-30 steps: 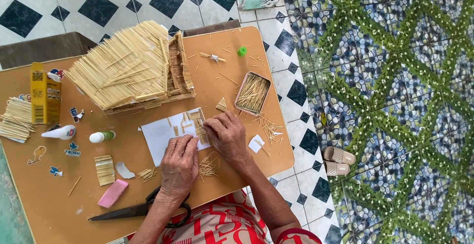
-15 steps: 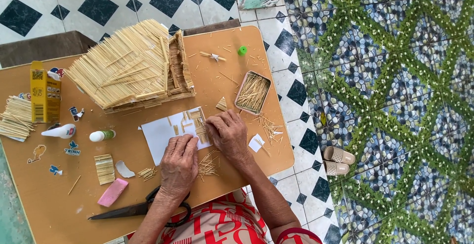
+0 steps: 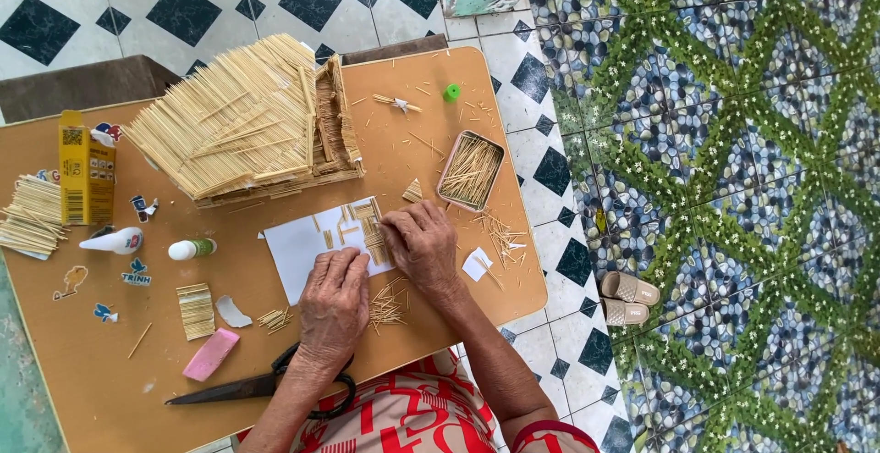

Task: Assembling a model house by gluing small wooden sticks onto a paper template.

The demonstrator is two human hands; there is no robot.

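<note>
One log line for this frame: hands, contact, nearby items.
left hand: flat on white paper | right hand: pressing stick strip on paper | near: stick tin, stick house

Matt wooden table [image 3: 440, 77], thin wood-stick house [image 3: 243, 118], seemingly metal tin [image 3: 470, 171].

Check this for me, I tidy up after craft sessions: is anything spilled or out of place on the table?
Yes. Loose toothpicks lie scattered between the open tin and the table's right edge, as if spilled, and a few more sit near the green cap. Both hands rest on the white paper.
</note>
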